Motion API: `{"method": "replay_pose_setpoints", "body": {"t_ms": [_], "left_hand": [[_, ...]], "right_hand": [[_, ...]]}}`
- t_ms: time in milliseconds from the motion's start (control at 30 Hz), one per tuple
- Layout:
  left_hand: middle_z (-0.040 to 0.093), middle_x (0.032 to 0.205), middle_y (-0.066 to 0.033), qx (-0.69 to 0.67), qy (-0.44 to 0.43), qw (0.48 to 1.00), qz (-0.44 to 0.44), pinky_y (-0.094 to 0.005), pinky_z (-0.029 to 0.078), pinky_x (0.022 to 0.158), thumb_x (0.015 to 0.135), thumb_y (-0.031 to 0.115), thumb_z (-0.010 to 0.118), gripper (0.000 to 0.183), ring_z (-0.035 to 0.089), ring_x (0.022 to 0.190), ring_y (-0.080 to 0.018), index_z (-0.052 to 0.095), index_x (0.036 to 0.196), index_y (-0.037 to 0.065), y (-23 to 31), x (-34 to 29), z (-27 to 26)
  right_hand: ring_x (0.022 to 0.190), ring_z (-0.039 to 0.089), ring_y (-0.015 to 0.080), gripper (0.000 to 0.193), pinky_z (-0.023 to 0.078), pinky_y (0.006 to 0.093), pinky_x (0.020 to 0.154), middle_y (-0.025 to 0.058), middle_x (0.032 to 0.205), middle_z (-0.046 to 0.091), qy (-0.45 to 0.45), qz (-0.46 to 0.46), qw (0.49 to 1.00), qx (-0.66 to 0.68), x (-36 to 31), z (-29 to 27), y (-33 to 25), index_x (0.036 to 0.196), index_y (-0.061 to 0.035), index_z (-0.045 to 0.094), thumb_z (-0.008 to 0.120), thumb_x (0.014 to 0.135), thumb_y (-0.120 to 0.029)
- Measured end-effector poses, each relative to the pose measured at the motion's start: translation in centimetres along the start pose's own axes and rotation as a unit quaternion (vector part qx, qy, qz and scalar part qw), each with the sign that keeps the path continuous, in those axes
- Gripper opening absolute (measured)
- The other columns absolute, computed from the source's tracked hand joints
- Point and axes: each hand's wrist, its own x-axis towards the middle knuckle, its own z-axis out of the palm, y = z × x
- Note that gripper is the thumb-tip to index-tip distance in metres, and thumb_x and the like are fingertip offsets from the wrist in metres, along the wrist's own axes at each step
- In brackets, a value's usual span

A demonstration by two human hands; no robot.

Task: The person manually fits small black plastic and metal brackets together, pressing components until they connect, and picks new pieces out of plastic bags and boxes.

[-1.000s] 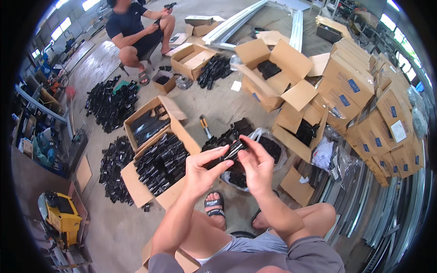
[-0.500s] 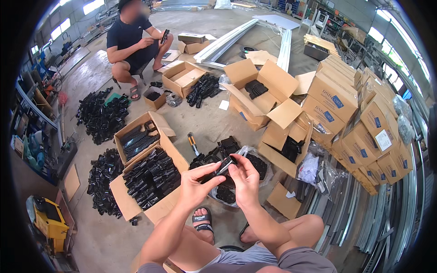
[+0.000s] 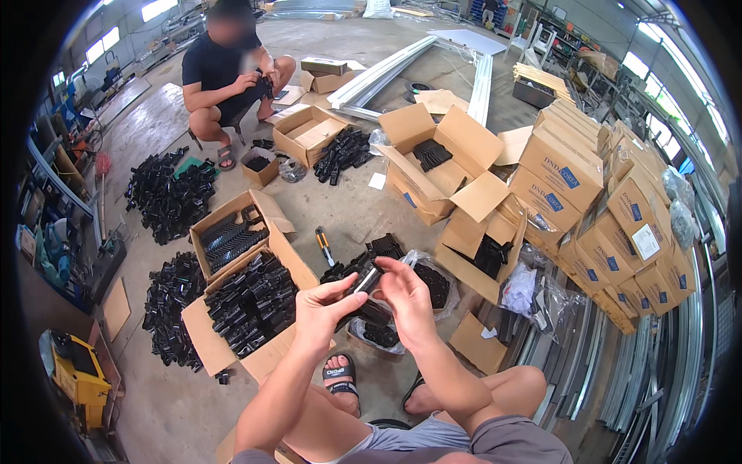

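My left hand grips a small, narrow black part with a shiny pale strip along it, thumb on the near side. The fingers of my right hand curl at its far right end, with the fingertips against it. The part is held tilted above an open plastic bag with small black pieces in it. Behind my hands lies a heap of black parts. An orange-and-black hand tool rests on the floor just beyond.
At left, an open carton holds rows of black parts, with loose piles beside it. Open boxes stand at right, before stacked cartons and long metal profiles. A co-worker sits far left, handling a black part.
My right hand's fingers have loosened and spread a little around the part's end. The part has turned to a steeper tilt. The co-worker's hands have come together at their part.
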Motion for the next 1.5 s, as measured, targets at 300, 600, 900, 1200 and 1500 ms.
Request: {"method": "replay_pose_setpoints", "body": {"t_ms": [300, 600, 900, 1200, 1500], "left_hand": [[0.071, 0.104, -0.0118, -0.189, 0.028, 0.981, -0.016, -0.0296, 0.054, 0.082, 0.084, 0.001, 0.07, 0.036, 0.068, 0.091, -0.0184, 0.065, 0.119, -0.001, 1.1, 1.0, -1.9], [0.072, 0.1, -0.0107, -0.111, 0.084, 0.988, -0.061, -0.0267, 0.053, 0.078, 0.081, 0.001, 0.074, 0.037, 0.068, 0.085, -0.0145, 0.066, 0.117, -0.003, 1.7, 0.3, -2.7], [0.072, 0.1, -0.0111, -0.089, 0.076, 0.991, -0.069, -0.0249, 0.05, 0.083, 0.078, 0.002, 0.077, 0.04, 0.066, 0.086, -0.0121, 0.066, 0.117, -0.004, 1.0, 0.8, -1.8], [0.072, 0.099, -0.0103, -0.071, 0.066, 0.993, -0.063, -0.0245, 0.052, 0.079, 0.08, 0.003, 0.076, 0.041, 0.066, 0.083, -0.0109, 0.065, 0.119, -0.004, 1.2, 0.4, -1.1], [0.072, 0.097, -0.0094, -0.08, 0.066, 0.992, -0.068, -0.0243, 0.052, 0.077, 0.08, 0.004, 0.077, 0.039, 0.066, 0.082, -0.0106, 0.067, 0.116, -0.002, 1.1, 0.8, -0.9]], "right_hand": [[0.098, 0.066, 0.0376, 0.026, 0.05, 0.0463, 0.091, 0.022, 0.101, 0.068, 0.032, 0.188, 0.715, -0.672, 0.3, -21.2, 24.1, 0.101, -0.0102, 0.073, 0.059, 0.086, -0.026], [0.11, 0.063, 0.0375, 0.038, 0.05, 0.0484, 0.094, 0.0203, 0.116, 0.066, 0.048, 0.329, 0.64, -0.693, -0.7, -18.0, 27.0, 0.118, -0.0069, 0.061, 0.062, 0.082, -0.02], [0.113, 0.062, 0.0355, 0.046, 0.05, 0.0446, 0.096, 0.0182, 0.121, 0.065, 0.154, 0.364, 0.671, -0.627, -0.2, -18.7, 29.1, 0.119, -0.012, 0.064, 0.076, 0.076, -0.025], [0.116, 0.061, 0.0337, 0.04, 0.049, 0.0426, 0.098, 0.0178, 0.124, 0.063, 0.182, 0.375, 0.653, -0.632, 0.3, -16.7, 28.8, 0.116, -0.0081, 0.067, 0.071, 0.078, -0.019], [0.11, 0.062, 0.0384, 0.031, 0.05, 0.0456, 0.095, 0.021, 0.114, 0.066, 0.157, 0.319, 0.676, -0.646, 0.4, -18.1, 30.0, 0.101, -0.0028, 0.069, 0.067, 0.077, -0.021]]}}
